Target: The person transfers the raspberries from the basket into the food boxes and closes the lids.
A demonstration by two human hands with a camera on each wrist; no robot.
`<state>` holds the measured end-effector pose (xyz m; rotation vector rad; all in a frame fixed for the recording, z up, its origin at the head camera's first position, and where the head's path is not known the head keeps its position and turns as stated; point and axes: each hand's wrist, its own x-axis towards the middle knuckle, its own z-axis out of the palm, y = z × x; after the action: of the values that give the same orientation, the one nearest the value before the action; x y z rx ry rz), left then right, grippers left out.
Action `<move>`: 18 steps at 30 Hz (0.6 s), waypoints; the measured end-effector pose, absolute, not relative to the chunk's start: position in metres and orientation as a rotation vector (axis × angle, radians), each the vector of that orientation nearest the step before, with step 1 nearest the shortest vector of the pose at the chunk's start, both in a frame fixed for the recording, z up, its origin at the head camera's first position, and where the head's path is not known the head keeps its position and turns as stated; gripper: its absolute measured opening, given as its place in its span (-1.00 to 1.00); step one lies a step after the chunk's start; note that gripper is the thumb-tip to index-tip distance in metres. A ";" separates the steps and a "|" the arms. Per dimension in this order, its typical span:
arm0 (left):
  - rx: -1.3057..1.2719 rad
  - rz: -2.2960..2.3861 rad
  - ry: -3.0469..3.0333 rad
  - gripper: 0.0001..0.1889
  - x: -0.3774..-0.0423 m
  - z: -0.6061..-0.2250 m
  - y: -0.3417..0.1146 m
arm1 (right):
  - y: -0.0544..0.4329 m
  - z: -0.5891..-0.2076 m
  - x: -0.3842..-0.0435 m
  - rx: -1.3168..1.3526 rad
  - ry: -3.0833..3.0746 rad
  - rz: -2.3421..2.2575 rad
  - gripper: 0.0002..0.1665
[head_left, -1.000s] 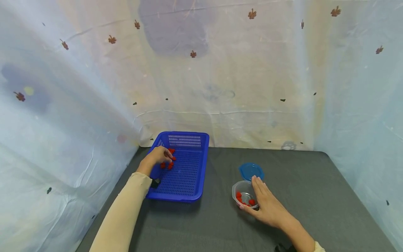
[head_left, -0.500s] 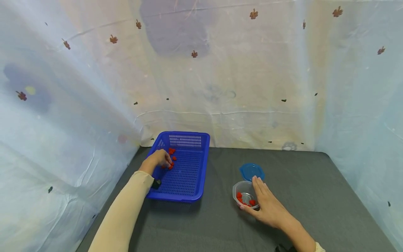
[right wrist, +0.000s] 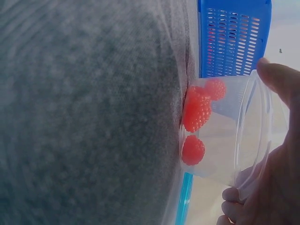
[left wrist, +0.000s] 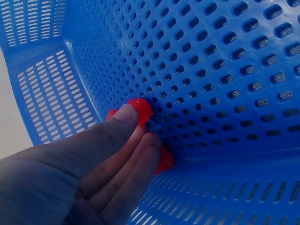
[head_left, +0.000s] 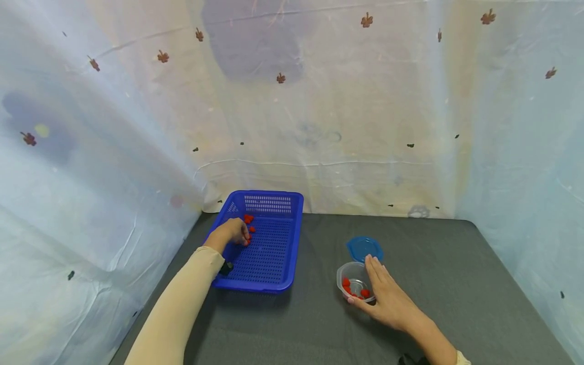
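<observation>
My left hand (head_left: pixel 231 232) reaches into a blue slotted plastic basket (head_left: pixel 298 238). Its thumb and fingers pinch at a red raspberry (left wrist: pixel 142 111) close over the basket floor. Another raspberry (left wrist: pixel 165 161) shows just beyond the fingertips, and a few more (head_left: pixel 248 218) lie toward the basket's back left. My right hand (head_left: pixel 390 299) holds a small clear plastic container (head_left: pixel 339 276) by its rim, thumb on the near side and fingers on the far side. Several raspberries (right wrist: pixel 197 110) lie on the container's bottom.
A blue lid (head_left: pixel 365 248) lies on the dark grey table (head_left: pixel 315 324) just behind the container. Pale patterned sheeting (head_left: pixel 342 111) hangs behind the table and along both sides. The basket's raised walls surround my left hand.
My left hand has lowered a little in the basket and its fingers have closed in on a raspberry. The right hand and the container have stayed in place.
</observation>
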<state>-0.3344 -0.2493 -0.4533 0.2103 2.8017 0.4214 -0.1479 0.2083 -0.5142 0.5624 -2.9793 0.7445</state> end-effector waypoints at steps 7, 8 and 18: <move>0.192 0.445 2.792 -0.88 -0.337 -0.457 -0.249 | 0.208 -0.514 -0.148 0.556 -2.981 0.743 0.42; 0.196 0.447 2.794 -0.88 -0.338 -0.457 -0.249 | 0.209 -0.514 -0.148 0.557 -2.979 0.743 0.42; 0.217 0.425 2.807 -0.88 -0.339 -0.459 -0.250 | 0.209 -0.514 -0.148 0.566 -2.963 0.746 0.41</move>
<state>-0.3394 -0.2496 -0.4588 0.2175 2.8066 0.4253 -0.1477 0.2086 -0.5141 0.5658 -2.9629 0.7464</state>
